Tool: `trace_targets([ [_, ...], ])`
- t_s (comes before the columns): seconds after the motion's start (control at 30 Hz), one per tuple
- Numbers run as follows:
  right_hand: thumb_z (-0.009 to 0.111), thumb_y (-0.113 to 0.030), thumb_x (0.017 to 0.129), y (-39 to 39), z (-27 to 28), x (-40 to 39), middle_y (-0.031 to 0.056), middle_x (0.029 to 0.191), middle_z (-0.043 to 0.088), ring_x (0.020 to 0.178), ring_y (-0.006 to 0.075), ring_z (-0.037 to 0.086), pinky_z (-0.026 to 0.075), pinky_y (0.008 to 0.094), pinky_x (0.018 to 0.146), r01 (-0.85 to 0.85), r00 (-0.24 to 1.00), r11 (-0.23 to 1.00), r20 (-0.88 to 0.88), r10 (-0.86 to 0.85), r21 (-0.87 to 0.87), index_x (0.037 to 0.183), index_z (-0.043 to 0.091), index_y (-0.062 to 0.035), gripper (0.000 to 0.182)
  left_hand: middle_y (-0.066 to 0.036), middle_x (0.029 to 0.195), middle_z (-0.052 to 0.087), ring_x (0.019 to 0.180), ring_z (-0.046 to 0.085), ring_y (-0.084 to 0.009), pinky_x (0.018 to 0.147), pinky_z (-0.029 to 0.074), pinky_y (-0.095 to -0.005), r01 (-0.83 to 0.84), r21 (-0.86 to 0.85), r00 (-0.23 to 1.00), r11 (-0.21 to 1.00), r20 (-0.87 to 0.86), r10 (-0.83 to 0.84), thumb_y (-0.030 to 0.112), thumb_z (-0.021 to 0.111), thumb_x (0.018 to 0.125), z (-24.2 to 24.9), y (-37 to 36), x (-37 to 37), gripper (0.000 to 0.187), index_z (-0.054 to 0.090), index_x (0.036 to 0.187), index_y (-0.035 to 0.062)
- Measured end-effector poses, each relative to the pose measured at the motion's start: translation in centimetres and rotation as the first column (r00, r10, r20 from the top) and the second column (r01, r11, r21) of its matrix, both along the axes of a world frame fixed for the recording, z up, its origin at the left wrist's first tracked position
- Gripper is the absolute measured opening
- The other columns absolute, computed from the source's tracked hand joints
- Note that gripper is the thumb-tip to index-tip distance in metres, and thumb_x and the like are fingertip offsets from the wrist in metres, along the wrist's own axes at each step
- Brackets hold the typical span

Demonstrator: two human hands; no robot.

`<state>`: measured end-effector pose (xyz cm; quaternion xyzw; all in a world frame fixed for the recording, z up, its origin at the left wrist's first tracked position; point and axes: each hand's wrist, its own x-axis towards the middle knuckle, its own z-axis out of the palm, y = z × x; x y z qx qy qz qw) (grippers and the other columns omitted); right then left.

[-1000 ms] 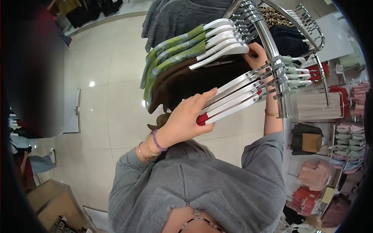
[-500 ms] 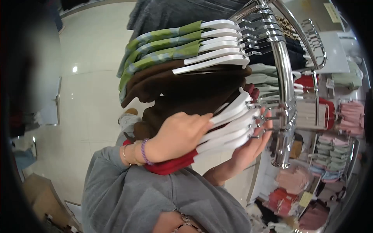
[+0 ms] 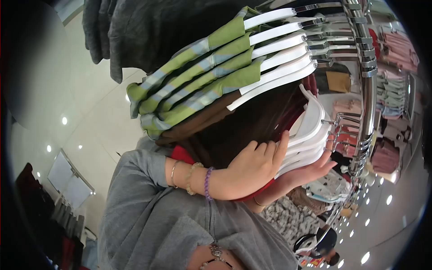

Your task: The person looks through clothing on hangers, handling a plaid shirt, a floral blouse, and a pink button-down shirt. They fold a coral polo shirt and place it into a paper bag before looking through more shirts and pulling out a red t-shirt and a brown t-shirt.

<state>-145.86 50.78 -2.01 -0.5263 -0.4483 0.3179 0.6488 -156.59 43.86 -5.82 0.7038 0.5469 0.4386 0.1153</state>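
A bunch of white hangers [image 3: 310, 135] hangs by metal hooks from the chrome rail, bearing red garments [image 3: 258, 191]. My left hand [image 3: 258, 166] is closed on the near arms of these hangers, its fingers bent over their edge. Beneath the bunch, my right hand [image 3: 308, 175] cups the hangers from the other side, its fingertips showing by the hooks; part of it is hidden. Beyond my left hand hang a dark brown garment [image 3: 216, 132] and several green plaid garments [image 3: 225, 74], also on white hangers.
The curved chrome rail [image 3: 366, 99] runs down the right. Dark grey garments [image 3: 130, 36] hang at the far end. Pink clothes [image 3: 396, 49] are on display further right. At the lower left stands a white panel [image 3: 69, 177] on the tiled floor [image 3: 99, 103]. Another person [image 3: 326, 240] is in the background.
The view has turned, so the rail and garments appear tilted and further right. Both hands stay on the white hangers, which now sit closer together; my left hand shows further right.
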Motion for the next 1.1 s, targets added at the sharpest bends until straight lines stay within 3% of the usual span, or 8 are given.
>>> trace_targets([
  [0.13,0.065,-0.009,0.088,-2.0,-0.9,0.6,0.0176,0.130,0.050,0.115,0.0243,0.052,0.045,0.0374,0.097,0.012,0.908,1.000,0.418,0.000,-0.026,0.138,0.036,0.0007,0.058,-0.013,0.073,0.054,0.062,0.057,-0.0285,0.055,0.045,-0.0383,0.196,-0.022,0.925,0.980,0.336,-0.178,0.013,0.060,0.086,-1.4,1.1,-2.2,0.017,0.046,0.089,0.0046],
  [0.3,0.069,0.002,0.082,-2.1,-1.0,-1.3,0.0194,0.127,0.050,0.100,0.0251,0.061,0.060,0.0337,0.070,-0.024,0.971,1.000,0.236,0.024,-0.005,0.141,0.032,0.0037,0.070,-0.017,0.088,0.064,0.078,0.064,-0.0366,0.065,0.050,-0.0404,0.081,-0.166,0.898,0.983,0.440,0.001,0.014,0.059,0.091,-0.4,1.9,-8.3,0.022,0.053,0.111,0.0068],
  [0.43,0.069,0.001,0.082,-2.6,-0.7,-1.0,0.0181,0.119,0.055,0.089,0.0206,0.064,0.059,0.0301,0.067,-0.106,0.985,0.994,0.135,0.106,-0.003,0.139,0.034,0.0040,0.067,-0.011,0.085,0.062,0.072,0.063,-0.0180,0.069,0.049,-0.0296,-0.053,0.047,0.932,0.998,0.361,0.032,0.004,0.059,0.090,-0.4,3.4,-10.4,0.017,0.054,0.106,0.0053],
  [0.5,0.070,-0.001,0.082,-2.2,-1.2,-0.1,0.0161,0.117,0.056,0.085,0.0185,0.064,0.058,0.0290,0.066,-0.173,0.979,0.984,0.119,0.167,0.040,0.138,0.037,0.0036,0.066,-0.014,0.094,0.058,0.079,0.060,-0.0326,0.067,0.048,-0.0354,-0.042,0.031,0.969,0.999,0.244,0.034,0.002,0.056,0.089,0.2,3.4,-11.1,0.016,0.054,0.105,0.0060],
  [0.53,0.070,-0.002,0.082,-2.2,-1.4,0.2,0.0151,0.116,0.056,0.084,0.0174,0.063,0.058,0.0284,0.065,-0.179,0.980,0.983,0.101,0.174,0.049,0.138,0.038,0.0033,0.065,-0.010,0.090,0.061,0.071,0.061,-0.0147,0.068,0.048,-0.0273,-0.091,-0.057,0.992,0.994,0.080,0.095,0.000,0.056,0.090,0.6,3.3,-11.2,0.014,0.054,0.103,0.0039],
  [0.6,0.070,-0.002,0.083,-1.7,-1.8,0.8,0.0158,0.107,0.061,0.082,0.0206,0.068,0.058,0.0292,0.063,-0.186,0.978,0.978,0.118,0.175,0.092,0.136,0.038,0.0038,0.061,-0.010,0.094,0.059,0.074,0.060,-0.0188,0.068,0.048,-0.0274,-0.026,0.144,0.999,0.989,-0.033,0.031,-0.002,0.054,0.090,-0.7,3.9,-11.9,0.015,0.061,0.101,0.0051],
  [0.9,0.064,0.002,0.083,-1.4,-0.6,0.9,0.0081,0.102,0.062,0.090,0.0147,0.061,0.052,0.0263,0.078,-0.185,0.982,0.974,0.055,0.180,0.130,0.133,0.045,0.0054,0.053,-0.006,0.094,0.060,0.072,0.060,-0.0151,0.065,0.046,-0.0244,-0.058,0.151,0.995,0.987,-0.068,0.068,-0.002,0.053,0.091,-0.7,4.2,-11.5,0.018,0.066,0.102,0.0054],
  [1.1,0.070,-0.004,0.083,-1.0,-2.3,2.2,0.0097,0.091,0.065,0.067,0.0154,0.067,0.054,0.0248,0.059,-0.266,0.955,0.955,0.169,0.243,0.134,0.131,0.045,0.0040,0.055,-0.007,0.098,0.059,0.085,0.058,-0.0159,0.075,0.047,-0.0289,-0.108,0.015,0.994,0.994,0.015,0.108,0.002,0.053,0.094,0.1,4.0,-11.0,0.010,0.061,0.100,0.0025],
])
